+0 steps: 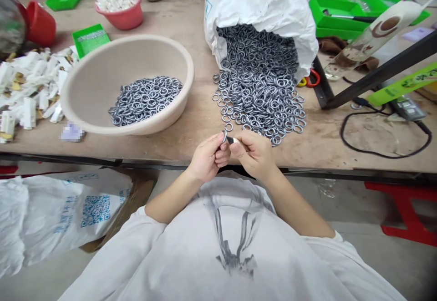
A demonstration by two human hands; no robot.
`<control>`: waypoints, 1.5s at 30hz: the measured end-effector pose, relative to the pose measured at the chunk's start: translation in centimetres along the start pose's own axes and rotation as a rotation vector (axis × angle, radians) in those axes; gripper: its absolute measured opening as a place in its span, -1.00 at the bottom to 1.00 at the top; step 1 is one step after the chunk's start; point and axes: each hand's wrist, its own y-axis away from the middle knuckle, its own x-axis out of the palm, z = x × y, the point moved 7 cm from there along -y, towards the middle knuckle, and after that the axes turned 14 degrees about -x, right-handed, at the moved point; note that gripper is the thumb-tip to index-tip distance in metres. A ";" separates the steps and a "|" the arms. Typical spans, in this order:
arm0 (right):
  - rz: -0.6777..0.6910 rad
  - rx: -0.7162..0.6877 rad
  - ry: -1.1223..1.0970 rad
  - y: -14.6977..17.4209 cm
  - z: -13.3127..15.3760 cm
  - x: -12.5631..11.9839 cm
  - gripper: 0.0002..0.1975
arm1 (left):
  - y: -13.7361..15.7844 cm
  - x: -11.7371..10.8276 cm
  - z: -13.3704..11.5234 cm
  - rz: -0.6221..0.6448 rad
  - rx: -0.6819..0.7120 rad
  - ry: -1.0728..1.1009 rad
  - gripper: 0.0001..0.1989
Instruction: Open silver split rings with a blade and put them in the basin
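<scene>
Two hands pinching: one ring, one dark-tipped piece, plenty of room for slips

Landmark: the basin (92, 87). I'm holding one metal ring (224, 137) in my left hand (206, 157), right of the basin and nearer to me than it. Left thumb and fingers are pinching the ring, tilting it up on edge. My right hand (256, 153) is sitting farther right of the basin, thumb and forefinger gripping a small dark-tipped piece (230, 140), tip pointing at the ring. Cannot tell whether they're touching; fingers are hiding most of the piece, so no ID.

Rings in the basin (146, 100) are lying heaped toward its right side. The ring pile (259, 98) is spreading from the white bag (256, 0), both right of the basin. White pieces (30, 109) are lying left of it.

Risks, my guess: the ring could be popping out of my left pinch, since my fingertips are covering only part of it. The dark tip could be skidding into my left thumb if I'm pressing off-centre. A dropped ring could be rolling off the worktop (324, 148), as my hands are hovering at its near edge. My right knuckles could be nudging loose front rings, being so near the pile.
</scene>
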 end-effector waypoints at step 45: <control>0.381 0.341 0.575 -0.9 -8.4 2.0 -0.76 | -1.9 -4.5 -4.6 -0.761 0.371 -1.547 -0.75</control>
